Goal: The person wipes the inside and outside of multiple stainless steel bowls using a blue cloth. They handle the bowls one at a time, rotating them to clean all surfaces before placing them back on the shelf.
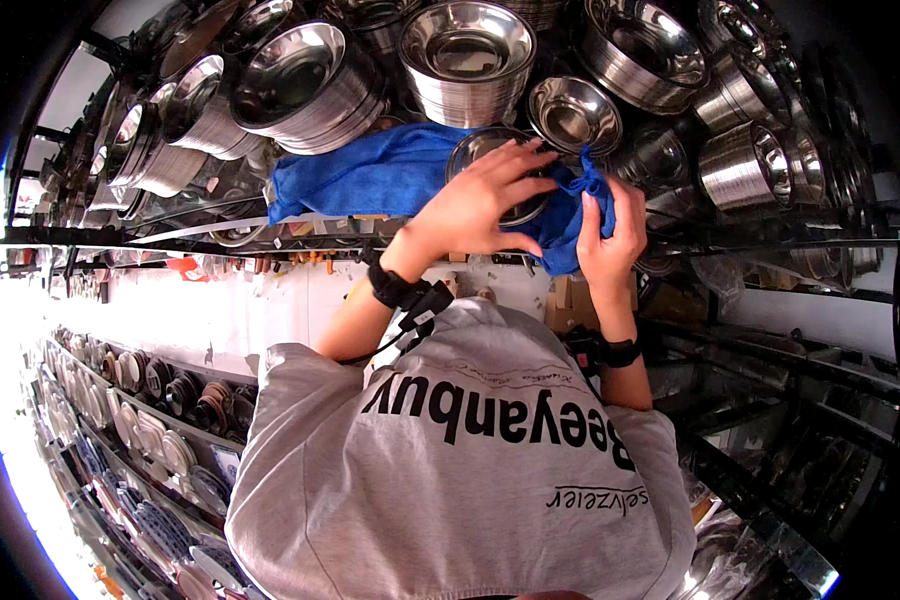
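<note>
A blue cloth (360, 172) lies along the front of a shelf, and a round shiny metal dish (474, 150) sits on it. My left hand (484, 199) is spread over this dish with its fingers apart and covers much of it. Whether it grips the dish or only rests on it is hard to see. Just to the right, my right hand (616, 229) pinches a bunched part of the cloth between thumb and fingers. The bunched cloth stands up beside the dish's right edge. A small stainless steel bowl (576, 116) is tilted just behind my hands.
Stacks of stainless steel basins (469, 94) crowd the shelf behind, with more stacked bowls (746, 169) on the right and basins (315, 112) on the left. The shelf's front edge (172, 234) runs across before me. Plates (150, 435) stand in racks at lower left.
</note>
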### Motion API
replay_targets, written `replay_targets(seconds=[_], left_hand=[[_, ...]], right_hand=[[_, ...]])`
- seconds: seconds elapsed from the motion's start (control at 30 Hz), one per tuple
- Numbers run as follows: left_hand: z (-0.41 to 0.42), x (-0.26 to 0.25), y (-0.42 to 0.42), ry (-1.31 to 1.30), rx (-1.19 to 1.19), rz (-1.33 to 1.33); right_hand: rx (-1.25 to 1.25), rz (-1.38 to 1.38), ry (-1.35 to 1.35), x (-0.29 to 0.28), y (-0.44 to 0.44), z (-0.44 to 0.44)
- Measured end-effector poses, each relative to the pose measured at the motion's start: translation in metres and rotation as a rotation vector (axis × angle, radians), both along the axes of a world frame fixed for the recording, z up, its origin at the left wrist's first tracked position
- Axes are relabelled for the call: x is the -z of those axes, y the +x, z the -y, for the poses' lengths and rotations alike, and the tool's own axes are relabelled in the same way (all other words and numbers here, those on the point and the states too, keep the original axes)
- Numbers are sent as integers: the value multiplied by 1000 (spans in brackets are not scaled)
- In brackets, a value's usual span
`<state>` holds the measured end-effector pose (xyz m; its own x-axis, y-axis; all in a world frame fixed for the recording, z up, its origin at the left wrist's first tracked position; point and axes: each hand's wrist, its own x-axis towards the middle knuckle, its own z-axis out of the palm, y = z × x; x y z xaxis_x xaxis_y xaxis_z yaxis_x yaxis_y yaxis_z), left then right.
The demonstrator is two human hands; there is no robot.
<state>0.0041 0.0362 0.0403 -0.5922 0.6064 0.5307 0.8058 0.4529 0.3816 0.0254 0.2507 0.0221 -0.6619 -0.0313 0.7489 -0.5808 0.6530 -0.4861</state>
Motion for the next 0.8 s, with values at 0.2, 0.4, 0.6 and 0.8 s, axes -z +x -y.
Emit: replay_targets(seconds=[0.2, 0.4, 0.6, 0.8], left_hand=[[36, 0, 8, 103, -194, 184], [44, 24, 17, 1, -419, 132], [40, 30, 17, 13, -422, 129], [35, 32, 17, 125, -401, 170]], right_hand=[[-66, -36, 14, 0, 0, 5], [-119, -40, -9, -3, 1, 12], [-129, -36, -12, -2, 0, 17], [-163, -40, -17, -1, -15, 31]])
